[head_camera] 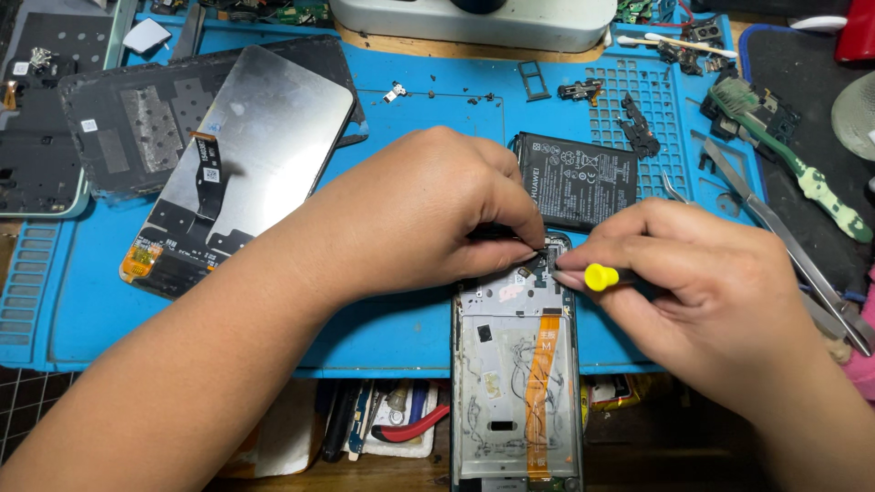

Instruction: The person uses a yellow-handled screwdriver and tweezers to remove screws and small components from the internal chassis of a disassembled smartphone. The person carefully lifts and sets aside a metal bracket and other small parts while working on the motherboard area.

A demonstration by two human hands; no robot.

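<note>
The opened phone frame (516,383) lay face-down with its upper end on the blue work mat (392,319) and its lower end overhanging the mat's near edge. Disassembly appeared well advanced: the back cover was off, the black rectangular battery (578,179) lay out of the frame just beyond it, and a detached display panel (241,164) with a dull grey metallic back and a black flex tail rested to the left. Small screws and brackets (394,91) were scattered on the mat. An orange ribbon cable (540,383) ran down the bare, glue-streaked battery bay, so the frame seemed not yet fully stripped. The left hand (428,214) had thumb and forefinger pinched closed at the frame's top edge on a thin dark part, whose identity could not be told. The right hand (702,282) gripped a screwdriver with a yellow cap (599,276), fingers curled tightly round its shaft, the tip hidden at the same top edge. Steel tweezers (784,237) and a green-handled brush (802,173) lay to the right.
</note>
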